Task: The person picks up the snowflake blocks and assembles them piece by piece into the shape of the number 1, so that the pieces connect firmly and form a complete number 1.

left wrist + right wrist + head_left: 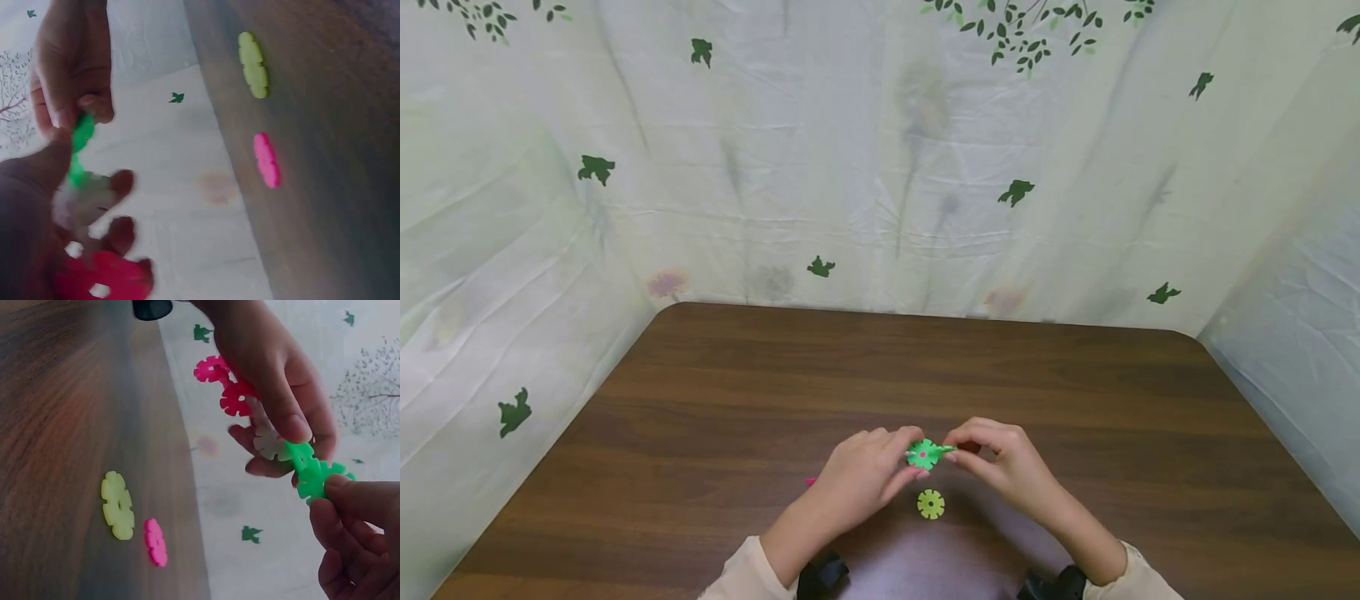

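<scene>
My left hand (868,471) grips a chain of notched, flower-shaped plastic discs. Pink discs (237,399) trail behind its palm, followed by a white disc (270,445) and a green disc (299,454) near the thumb. My right hand (1011,467) pinches another green disc (322,481) between thumb and fingers, right at the chain's green end, where the two green discs overlap. Both hands are close together over the table, fingertips facing each other. On the tabletop below lies a yellow-green disc (930,504), with a pink disc (156,542) near it.
The brown wooden table (775,375) reaches back to a pale curtain (850,167) printed with leaves and birds. Pale cloth also hangs along both sides. Black straps (823,575) show at the wrists, next to cream sleeves (748,575).
</scene>
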Available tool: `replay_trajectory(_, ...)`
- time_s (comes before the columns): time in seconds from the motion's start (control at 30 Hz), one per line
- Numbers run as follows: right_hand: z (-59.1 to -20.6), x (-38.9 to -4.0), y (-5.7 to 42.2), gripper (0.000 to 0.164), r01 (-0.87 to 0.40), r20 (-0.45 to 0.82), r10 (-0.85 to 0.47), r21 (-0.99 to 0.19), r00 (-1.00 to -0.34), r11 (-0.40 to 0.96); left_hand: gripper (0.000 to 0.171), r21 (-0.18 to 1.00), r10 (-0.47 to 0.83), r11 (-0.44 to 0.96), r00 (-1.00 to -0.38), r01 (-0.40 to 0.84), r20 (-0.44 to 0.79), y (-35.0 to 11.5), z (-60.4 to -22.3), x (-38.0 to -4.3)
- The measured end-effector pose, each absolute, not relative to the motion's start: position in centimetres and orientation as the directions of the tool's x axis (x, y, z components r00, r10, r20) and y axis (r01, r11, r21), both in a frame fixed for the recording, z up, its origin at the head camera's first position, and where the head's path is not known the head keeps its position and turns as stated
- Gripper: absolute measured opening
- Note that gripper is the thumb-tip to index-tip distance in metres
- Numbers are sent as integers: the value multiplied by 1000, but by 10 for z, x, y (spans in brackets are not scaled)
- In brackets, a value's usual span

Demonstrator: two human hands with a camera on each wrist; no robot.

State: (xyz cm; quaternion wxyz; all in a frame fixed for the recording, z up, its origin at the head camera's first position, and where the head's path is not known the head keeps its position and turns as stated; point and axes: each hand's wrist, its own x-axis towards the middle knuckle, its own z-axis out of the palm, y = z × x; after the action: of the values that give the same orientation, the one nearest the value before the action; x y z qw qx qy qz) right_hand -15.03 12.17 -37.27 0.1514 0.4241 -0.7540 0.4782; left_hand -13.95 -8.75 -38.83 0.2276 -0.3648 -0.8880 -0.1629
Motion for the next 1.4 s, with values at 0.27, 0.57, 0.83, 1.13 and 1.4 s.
replay_trajectory(0.27, -369, -144, 117, 10, -597, 470, -449, -779, -760, 194, 38, 74, 603, 718, -672, 692, 431, -83, -381, -134)
replay_trajectory(0.57, -388, -151, 121, 15, -207, 160, -471, -977, -868, 49, 51, 28, 559, 659, -515, 751, 650, -78, -393, -135)
replay_trajectory(0.83, -392, -154, 120, 22, -227, 204, -538, -973, -818, -24, 36, 31, 495, 682, -493, 730, 715, -81, -393, -138)
replay_trajectory(1.13, -414, -171, 130, 35, -371, 181, -641, -912, -746, 174, 39, 112, 387, 720, -531, 685, 754, -105, -382, -152)
replay_trajectory(1.4, -429, -174, 130, 36, -543, 104, -767, -766, -633, 344, 39, 134, 323, 753, -539, 644, 778, -119, -376, -157)
